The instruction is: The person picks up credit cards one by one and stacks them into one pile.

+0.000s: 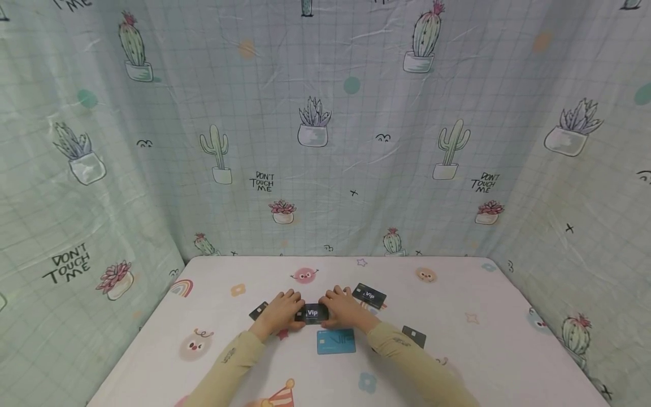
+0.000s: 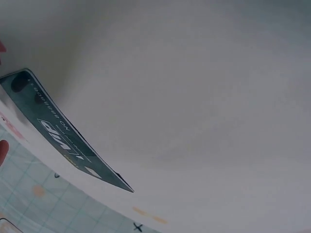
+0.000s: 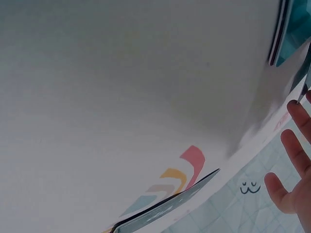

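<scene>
My left hand (image 1: 283, 312) and right hand (image 1: 346, 309) hold a black VIP card (image 1: 312, 313) between them, one at each short end. In the right wrist view, a right fingertip meets the edge of this card (image 3: 302, 80), while other fingers stand apart from it. Just in front of the hands lies a blue VIP card (image 1: 336, 341); its side looks layered in the right wrist view, like several cards stacked. Another black card (image 1: 258, 310) lies left of my left hand, partly hidden by it, and shows as a dark VIP card (image 2: 53, 131) in the left wrist view.
A black VIP card (image 1: 369, 295) lies beyond my right hand. Beside the right forearm is one more black card (image 1: 414, 336), partly covered by the sleeve. The white patterned tabletop (image 1: 447, 305) is enclosed by a cactus-print curtain (image 1: 351, 220) at the back and sides.
</scene>
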The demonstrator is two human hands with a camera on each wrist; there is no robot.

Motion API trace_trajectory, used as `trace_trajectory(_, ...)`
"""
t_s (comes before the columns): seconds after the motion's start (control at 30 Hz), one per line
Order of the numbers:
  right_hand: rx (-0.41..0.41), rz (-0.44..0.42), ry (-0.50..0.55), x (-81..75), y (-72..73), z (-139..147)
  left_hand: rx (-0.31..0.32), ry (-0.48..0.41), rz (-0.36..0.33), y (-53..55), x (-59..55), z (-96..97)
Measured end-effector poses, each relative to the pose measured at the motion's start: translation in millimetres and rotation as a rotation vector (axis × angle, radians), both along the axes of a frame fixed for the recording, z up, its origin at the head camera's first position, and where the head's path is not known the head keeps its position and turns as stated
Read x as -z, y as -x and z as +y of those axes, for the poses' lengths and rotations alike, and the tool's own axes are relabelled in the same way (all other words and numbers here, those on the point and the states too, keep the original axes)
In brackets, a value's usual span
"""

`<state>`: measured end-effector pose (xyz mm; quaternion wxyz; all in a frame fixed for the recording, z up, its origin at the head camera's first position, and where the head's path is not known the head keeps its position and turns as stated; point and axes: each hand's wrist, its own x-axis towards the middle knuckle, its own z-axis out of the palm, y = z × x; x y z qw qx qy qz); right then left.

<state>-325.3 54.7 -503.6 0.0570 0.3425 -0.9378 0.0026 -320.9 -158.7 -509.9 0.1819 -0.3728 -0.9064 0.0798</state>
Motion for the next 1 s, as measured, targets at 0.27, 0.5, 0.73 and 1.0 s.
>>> trace_trajectory(0.27,-0.007,-0.012,0.011,-2.1,4.1,3.7,-0.009,-0.024,-0.031,0.5,-2.2,-1.1)
trace_trajectory(0.5,-0.012,-0.018,0.02,-3.1,4.8,5.9,0.0,-0.035,-0.029,-0.4,-1.7,-0.8)
trace_trajectory(0.73,-0.018,-0.013,0.049,-5.3,2.2,8.9,-0.013,-0.045,-0.078,-2.0,-0.8,0.8)
trace_trajectory(1.0,-0.046,0.0,0.075,-5.7,-0.2,13.4,0.008,-0.074,-0.099,-5.2,1.7,2.2)
